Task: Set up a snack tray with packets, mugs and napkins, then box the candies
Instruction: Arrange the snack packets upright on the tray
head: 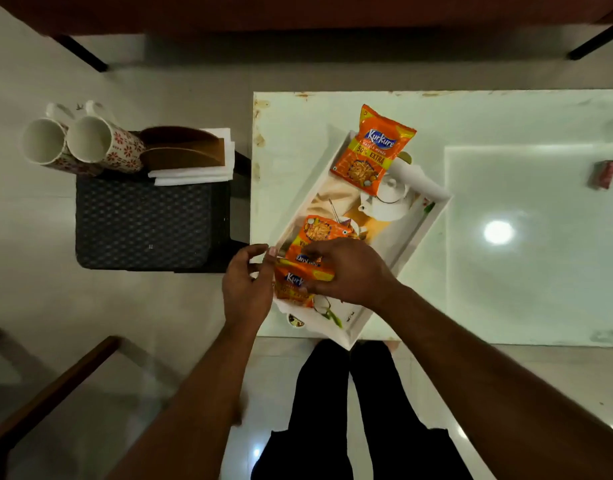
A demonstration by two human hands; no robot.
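Near packet: the near packet (pixel 294 282) lies at the tray's near end, straight in front of you, right under both hands
Second packet: the second packet (pixel 319 233) lies just beyond it, overlapping its far edge, printed the other way up
Far packet: the far packet (pixel 374 150) sits at the tray's far end, its top jutting over the rim, well apart from the other two
Tray: the tray (pixel 391 244) lies slantwise on the tabletop (pixel 523 271), its long axis running from near-left to far-right; the packets lie along that axis
Right hand: your right hand (pixel 346 271) covers the seam where the two near packets meet, thumb and fingers curled onto the near packet
Left hand: your left hand (pixel 246 289) is just beside the packet's left edge, fingers loosely curled; whether it pinches the edge cannot be told
Mugs: the mugs (pixel 104 143) lie on their sides on the stool (pixel 142 223), off the tabletop to your left and further out
Napkins: the napkins (pixel 194 174) are stacked just beside the mugs, nearer the tray
Likely next reach: leftward, so your left hand is the nearer one for mugs and napkins
Far right: a small reddish wrapped thing (pixel 601 174) lies alone on the tabletop; too small to tell if it is a candy
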